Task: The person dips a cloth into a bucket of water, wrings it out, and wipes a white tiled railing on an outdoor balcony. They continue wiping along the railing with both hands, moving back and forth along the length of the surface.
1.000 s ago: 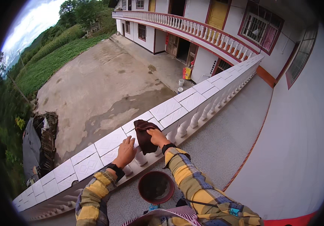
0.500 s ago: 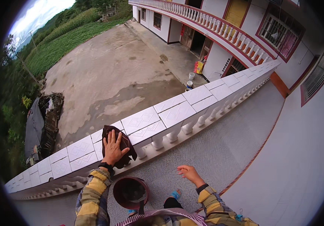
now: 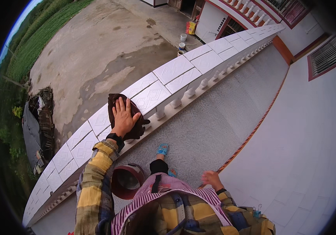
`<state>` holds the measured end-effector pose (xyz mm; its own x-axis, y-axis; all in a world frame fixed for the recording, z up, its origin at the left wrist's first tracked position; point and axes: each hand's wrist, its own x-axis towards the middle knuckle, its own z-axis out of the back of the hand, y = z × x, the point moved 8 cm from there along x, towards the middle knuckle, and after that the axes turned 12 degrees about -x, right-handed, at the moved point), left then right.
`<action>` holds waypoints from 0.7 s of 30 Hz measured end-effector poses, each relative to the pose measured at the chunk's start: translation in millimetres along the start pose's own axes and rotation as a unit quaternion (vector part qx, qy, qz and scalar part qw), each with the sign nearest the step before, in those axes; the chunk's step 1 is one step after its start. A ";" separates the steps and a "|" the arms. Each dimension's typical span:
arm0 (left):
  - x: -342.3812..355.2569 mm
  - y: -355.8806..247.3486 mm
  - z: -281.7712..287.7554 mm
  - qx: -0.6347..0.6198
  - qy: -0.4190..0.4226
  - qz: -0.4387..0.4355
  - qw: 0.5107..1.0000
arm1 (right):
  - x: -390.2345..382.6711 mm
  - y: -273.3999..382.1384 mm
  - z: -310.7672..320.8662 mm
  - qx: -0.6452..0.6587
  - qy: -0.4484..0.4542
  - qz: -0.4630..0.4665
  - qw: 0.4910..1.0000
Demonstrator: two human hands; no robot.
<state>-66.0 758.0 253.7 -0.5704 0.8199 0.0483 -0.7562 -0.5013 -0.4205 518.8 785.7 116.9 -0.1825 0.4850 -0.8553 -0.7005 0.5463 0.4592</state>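
Observation:
My left hand (image 3: 124, 117) lies flat with its fingers stretched out on a dark brown cloth (image 3: 138, 128). The cloth is pressed on the white tiled top of a balcony railing (image 3: 152, 96) and drapes over its inner side. A dark band is around my left wrist. My right hand (image 3: 212, 180) hangs low at my side near the wall, holding nothing, its fingers loosely extended and a bit blurred. A dark red bucket (image 3: 128, 181) stands on the floor by my feet, below the railing.
White balusters (image 3: 176, 103) stand under the railing top. A speckled grey walkway (image 3: 222, 113) runs between them and a white wall (image 3: 293, 149). Beyond the railing, a concrete yard (image 3: 86, 51) lies below, with buckets (image 3: 182, 46) and a woodpile under a grey sheet (image 3: 31, 125).
I have stepped forward along the railing. My left hand and the cloth have moved farther along its top. My right hand has swung back and down towards my side.

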 end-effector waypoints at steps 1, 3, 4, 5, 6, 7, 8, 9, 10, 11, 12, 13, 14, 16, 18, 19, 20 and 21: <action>12.8 -11.6 -6.0 0.005 0.019 -0.002 1.000 | 4.5 12.3 -5.7 0.023 0.010 -0.001 1.000; 50.6 -37.1 -16.4 0.022 0.048 -0.004 0.999 | 20.9 46.2 -6.4 0.039 0.011 0.027 0.999; 70.6 -52.5 -24.8 0.025 0.076 -0.010 0.997 | 26.4 58.0 -4.6 0.048 0.014 0.034 0.998; 90.3 -71.3 -32.8 0.022 0.085 -0.027 0.996 | 33.0 66.7 1.5 0.063 0.011 0.029 0.998; 108.4 -92.8 -40.6 0.020 0.077 -0.051 0.996 | 36.3 69.5 6.5 0.072 0.011 0.020 0.997; 130.6 -113.7 -49.9 0.022 0.083 -0.066 0.994 | 40.5 72.4 11.8 0.082 0.018 0.015 0.996; 149.7 -135.9 -58.2 0.017 0.080 -0.078 0.994 | 42.8 69.6 21.2 0.127 0.001 -0.004 0.992; 167.7 -157.9 -67.1 0.024 0.084 -0.091 0.992 | 44.1 65.1 29.8 0.173 -0.010 -0.019 0.985; 186.4 -179.1 -77.0 0.030 0.097 -0.102 0.990 | 43.8 55.7 42.6 0.195 -0.057 -0.047 0.978; 203.2 -201.0 -85.7 0.031 0.100 -0.115 0.988 | 42.8 49.4 48.3 0.206 -0.058 -0.048 0.976; 220.1 -221.6 -94.7 0.038 0.106 -0.121 0.986 | 39.6 39.5 59.8 0.191 -0.094 -0.059 0.975; 236.7 -242.7 -102.8 0.037 0.105 -0.124 0.986 | 35.1 27.2 70.8 0.172 -0.130 -0.082 0.973; 254.8 -262.9 -112.2 0.046 0.113 -0.126 0.984 | 32.2 15.6 75.9 0.192 -0.130 -0.096 0.968; 291.8 -302.4 -130.2 0.052 0.124 -0.136 0.982 | 26.8 -11.3 85.0 0.232 -0.129 -0.135 0.955; 327.6 -341.7 -148.3 0.055 0.115 -0.146 0.981 | 33.1 -29.4 95.7 0.154 -0.116 -0.093 0.977; 348.0 -362.1 -159.6 0.051 0.114 -0.148 0.981 | 42.4 -42.8 102.6 0.074 -0.105 -0.105 0.986; 367.6 -382.7 -171.2 0.049 0.113 -0.153 0.981 | 53.9 -51.0 108.4 0.063 -0.094 -0.062 0.992; 388.4 -403.8 -183.2 0.047 0.113 -0.155 0.980 | 67.8 -70.1 114.4 0.073 -0.085 -0.085 0.990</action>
<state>76.5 1329.5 276.3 -0.2304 0.9720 -0.0454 -0.9147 -0.2322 -0.3307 634.5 858.4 54.2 0.0567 0.4793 -0.8758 -0.6022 0.7161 0.3529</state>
